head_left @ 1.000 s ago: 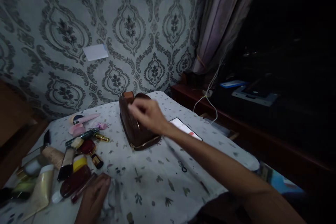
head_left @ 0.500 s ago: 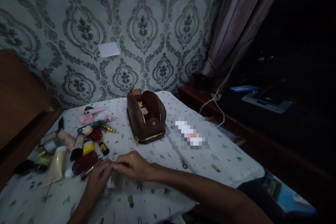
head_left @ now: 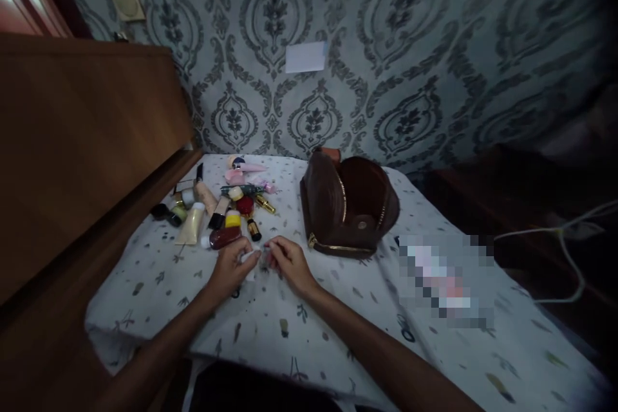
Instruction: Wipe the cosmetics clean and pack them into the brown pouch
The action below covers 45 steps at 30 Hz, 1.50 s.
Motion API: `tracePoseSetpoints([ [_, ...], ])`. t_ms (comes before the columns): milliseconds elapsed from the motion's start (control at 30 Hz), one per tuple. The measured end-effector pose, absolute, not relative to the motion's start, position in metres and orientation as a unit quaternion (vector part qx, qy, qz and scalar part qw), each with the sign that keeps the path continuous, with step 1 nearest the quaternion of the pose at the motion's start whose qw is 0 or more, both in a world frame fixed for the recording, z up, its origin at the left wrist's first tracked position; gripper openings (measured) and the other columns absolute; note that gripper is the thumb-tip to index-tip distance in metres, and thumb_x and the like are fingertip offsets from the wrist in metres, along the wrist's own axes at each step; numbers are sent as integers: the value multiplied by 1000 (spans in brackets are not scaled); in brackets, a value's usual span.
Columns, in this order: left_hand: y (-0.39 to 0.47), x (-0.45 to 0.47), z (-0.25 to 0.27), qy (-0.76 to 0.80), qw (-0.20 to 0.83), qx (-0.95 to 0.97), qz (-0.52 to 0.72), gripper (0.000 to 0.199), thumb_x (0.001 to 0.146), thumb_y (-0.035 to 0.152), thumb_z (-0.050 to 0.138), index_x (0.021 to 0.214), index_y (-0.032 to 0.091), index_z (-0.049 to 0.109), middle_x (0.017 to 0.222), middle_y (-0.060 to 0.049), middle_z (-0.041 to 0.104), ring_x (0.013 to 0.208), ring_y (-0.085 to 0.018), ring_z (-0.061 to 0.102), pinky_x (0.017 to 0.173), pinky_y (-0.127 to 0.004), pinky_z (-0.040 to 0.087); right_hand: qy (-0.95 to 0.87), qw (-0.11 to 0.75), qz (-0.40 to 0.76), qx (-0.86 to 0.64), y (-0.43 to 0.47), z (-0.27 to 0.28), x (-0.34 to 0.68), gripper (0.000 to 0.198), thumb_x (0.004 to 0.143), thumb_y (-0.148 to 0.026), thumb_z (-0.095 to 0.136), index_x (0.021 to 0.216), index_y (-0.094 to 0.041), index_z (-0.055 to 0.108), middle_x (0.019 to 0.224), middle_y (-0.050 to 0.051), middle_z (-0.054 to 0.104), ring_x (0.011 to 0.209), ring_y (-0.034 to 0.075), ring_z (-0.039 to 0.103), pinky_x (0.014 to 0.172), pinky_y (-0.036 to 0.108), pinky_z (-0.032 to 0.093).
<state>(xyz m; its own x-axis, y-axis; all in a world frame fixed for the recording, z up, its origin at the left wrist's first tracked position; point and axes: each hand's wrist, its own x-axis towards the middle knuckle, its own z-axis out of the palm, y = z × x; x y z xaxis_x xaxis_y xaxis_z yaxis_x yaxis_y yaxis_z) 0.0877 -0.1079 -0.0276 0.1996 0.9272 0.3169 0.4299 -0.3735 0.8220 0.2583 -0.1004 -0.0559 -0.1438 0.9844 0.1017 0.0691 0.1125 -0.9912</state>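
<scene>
My left hand (head_left: 235,265) and my right hand (head_left: 291,264) are close together above the cloth, just in front of the cosmetics. The fingers of both hands are pinched. Something small and pale shows between them, too blurred to name. Just beyond my left hand lies a dark red bottle (head_left: 226,237) with a white cap. A small dark bottle (head_left: 253,230) with a gold part rests near my fingertips. The brown cosmetic bag (head_left: 333,206) stands unzipped to the right, past my right hand.
Several cosmetics lie in a group at the left, among them a cream tube (head_left: 192,226), a yellow-lidded jar (head_left: 232,218) and a pink brush (head_left: 251,167). A wooden cabinet (head_left: 91,141) borders the left side. A blurred-out item (head_left: 444,280) and a white cable (head_left: 577,270) are at the right.
The view has swung to the left, bringing in more of the cabinet. My hands, touching at the fingertips before, are now slightly apart.
</scene>
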Motion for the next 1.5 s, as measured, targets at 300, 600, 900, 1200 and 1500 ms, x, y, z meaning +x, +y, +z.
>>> tracePoseSetpoints([
  [300,-82,32,-6,529,205,680,465,21,83,36,54,97,20,57,96,-4,66,96,-22,61,83,-31,47,-590,452,491,-455,-107,-54,261,34,87,-50,50,88,-17,61,63,-1,58,50,11,50,43,20,34],
  [600,-45,29,3,586,35,768,255,23,91,36,48,94,20,65,73,-2,65,70,-20,60,66,-29,41,-605,442,481,-456,-107,-53,261,31,87,-48,52,85,-18,61,62,-2,57,51,11,49,45,21,34],
  [900,-45,46,-26,567,-11,783,256,17,95,25,46,96,21,62,99,-9,71,94,-27,67,81,-35,48,-638,431,457,-446,-107,-52,262,30,89,-46,49,83,-18,60,62,-2,57,52,11,49,50,22,36],
  [1200,-9,-3,6,620,-6,722,307,31,96,37,40,111,19,61,104,-9,68,88,-24,64,84,-35,47,-646,430,452,-440,-108,-52,262,29,90,-45,49,84,-19,61,60,-2,56,51,12,48,50,24,35],
  [1500,52,-72,25,617,69,749,229,52,71,47,69,115,19,64,112,-7,71,100,-26,65,85,-31,48,-638,436,462,-436,-108,-54,261,26,89,-43,51,83,-19,60,60,-3,55,51,12,48,51,23,36],
])
